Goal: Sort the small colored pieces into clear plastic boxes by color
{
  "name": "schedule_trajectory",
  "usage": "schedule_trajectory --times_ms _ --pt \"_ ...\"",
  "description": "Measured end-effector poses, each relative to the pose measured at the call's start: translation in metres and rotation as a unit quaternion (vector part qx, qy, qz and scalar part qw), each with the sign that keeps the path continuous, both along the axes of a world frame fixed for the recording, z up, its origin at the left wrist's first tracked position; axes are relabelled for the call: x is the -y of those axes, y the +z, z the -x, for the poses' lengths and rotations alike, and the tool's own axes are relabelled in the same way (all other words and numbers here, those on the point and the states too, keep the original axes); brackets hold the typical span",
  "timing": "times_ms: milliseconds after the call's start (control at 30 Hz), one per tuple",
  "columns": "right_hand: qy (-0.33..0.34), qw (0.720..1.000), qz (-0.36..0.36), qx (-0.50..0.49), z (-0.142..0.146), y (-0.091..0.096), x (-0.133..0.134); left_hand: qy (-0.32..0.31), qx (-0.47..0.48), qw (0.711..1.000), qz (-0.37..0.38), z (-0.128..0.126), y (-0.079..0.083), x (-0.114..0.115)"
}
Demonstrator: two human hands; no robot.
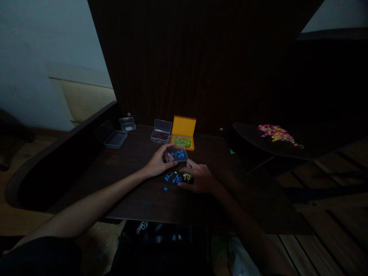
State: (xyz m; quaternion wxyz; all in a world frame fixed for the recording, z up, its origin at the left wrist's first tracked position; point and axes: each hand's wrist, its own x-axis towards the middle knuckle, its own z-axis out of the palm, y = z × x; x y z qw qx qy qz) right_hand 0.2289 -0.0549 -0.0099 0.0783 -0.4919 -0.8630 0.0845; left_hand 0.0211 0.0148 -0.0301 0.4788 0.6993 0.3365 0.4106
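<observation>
A small clear plastic box [186, 156] with blue pieces [178, 154] in it is tilted up over the dark table. My left hand [159, 161] grips its left side, thumb along the near edge and fingers behind. Just below it, a loose pile of small blue pieces [176, 179] and pale yellow pieces [187, 176] lies on the tabletop. Over the right side of this pile is my right hand [202, 178], palm down, thumb and fingers apart at the pieces. One blue piece [165, 188] lies separately, nearer the front edge.
Behind the hands stand an open yellow case [184, 125] with green pieces and an open clear box [163, 125] with dark reddish pieces. Two more clear boxes, a larger one [116, 139] and a smaller one [127, 124], sit at left. Colourful beads [276, 133] cover part of a right-hand shelf.
</observation>
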Motion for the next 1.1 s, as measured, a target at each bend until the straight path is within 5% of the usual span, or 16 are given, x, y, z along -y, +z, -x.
schedule_trajectory --times_ms 767,1100 --pt "0.042 0.999 -0.026 -0.014 -0.016 0.007 -0.002 0.004 -0.004 1.000 0.002 0.001 0.001 0.001" --pt "0.111 0.986 -0.040 -0.119 -0.015 -0.001 -0.006 0.011 -0.004 1.000 0.001 0.002 0.003 -0.001"
